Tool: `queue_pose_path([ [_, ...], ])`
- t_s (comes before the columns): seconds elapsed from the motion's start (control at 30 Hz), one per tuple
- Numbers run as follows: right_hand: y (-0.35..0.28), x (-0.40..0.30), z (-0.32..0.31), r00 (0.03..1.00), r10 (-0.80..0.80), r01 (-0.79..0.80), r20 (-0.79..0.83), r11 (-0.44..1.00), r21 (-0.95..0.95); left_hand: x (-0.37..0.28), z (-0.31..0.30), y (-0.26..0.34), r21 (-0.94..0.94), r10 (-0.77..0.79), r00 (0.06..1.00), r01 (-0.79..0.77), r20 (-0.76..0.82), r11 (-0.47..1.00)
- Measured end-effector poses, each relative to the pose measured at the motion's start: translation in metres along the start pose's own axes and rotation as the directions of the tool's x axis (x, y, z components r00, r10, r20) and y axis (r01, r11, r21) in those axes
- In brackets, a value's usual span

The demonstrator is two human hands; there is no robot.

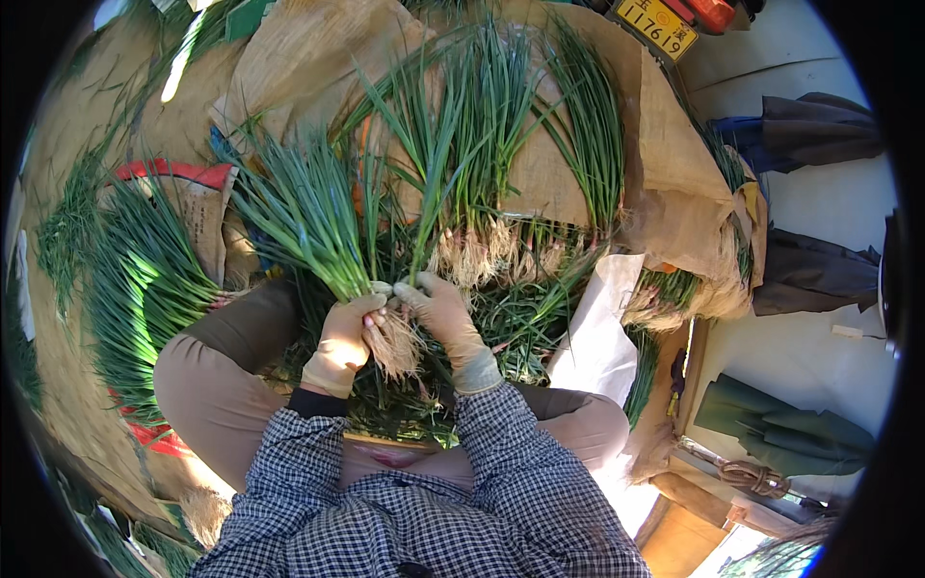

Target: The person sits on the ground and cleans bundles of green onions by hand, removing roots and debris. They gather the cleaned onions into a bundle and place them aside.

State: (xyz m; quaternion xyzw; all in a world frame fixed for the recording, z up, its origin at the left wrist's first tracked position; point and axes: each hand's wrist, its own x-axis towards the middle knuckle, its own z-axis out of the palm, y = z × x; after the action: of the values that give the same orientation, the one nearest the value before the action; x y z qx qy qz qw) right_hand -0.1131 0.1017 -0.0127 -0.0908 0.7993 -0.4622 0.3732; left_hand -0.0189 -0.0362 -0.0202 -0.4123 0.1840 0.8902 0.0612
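My left hand (pixel 347 332), in a pale glove, grips a bunch of green onions (pixel 318 224) near the root end. Its leaves fan up and to the left, and pale stringy roots (pixel 394 343) hang below the fist. Close beside it, my gloved right hand (pixel 442 311) pinches the base of a few separate green stalks (pixel 431 231) between thumb and fingers. The two hands almost touch at the bunch's base. Just beyond them lies a larger heap of green onions (pixel 488 137), with its roots (pixel 473 253) towards me.
Loose leaves (pixel 520 339) litter the space between my legs. A big onion pile (pixel 148 289) lies left of my knee on a red-edged sack (pixel 199 209). Burlap (pixel 672 144) drapes the right side, near a white sheet (pixel 600 325). A yellow plate (pixel 656 27) bears writing.
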Motion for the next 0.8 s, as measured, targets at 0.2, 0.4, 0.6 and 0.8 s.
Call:
queue_pose_path([
  [0.2,0.015,0.010,0.009,0.976,0.212,-0.213,-0.054,0.977,0.003,0.001,-0.006,-0.009,0.118,0.008,1.000,-0.005,-0.023,0.993],
  [0.4,0.042,0.030,0.024,0.979,0.086,-0.179,0.186,0.803,0.569,0.006,-0.016,-0.009,-0.061,-0.226,0.969,0.233,0.103,0.971],
  [0.6,0.043,0.036,0.038,0.970,0.244,-0.230,-0.003,0.919,0.319,-0.001,-0.005,-0.008,-0.039,-0.276,0.958,0.279,0.074,0.959],
  [0.8,0.028,0.032,0.025,0.921,0.388,-0.273,0.028,0.593,0.757,-0.008,-0.008,-0.019,0.221,-0.108,0.988,0.130,-0.107,0.967],
])
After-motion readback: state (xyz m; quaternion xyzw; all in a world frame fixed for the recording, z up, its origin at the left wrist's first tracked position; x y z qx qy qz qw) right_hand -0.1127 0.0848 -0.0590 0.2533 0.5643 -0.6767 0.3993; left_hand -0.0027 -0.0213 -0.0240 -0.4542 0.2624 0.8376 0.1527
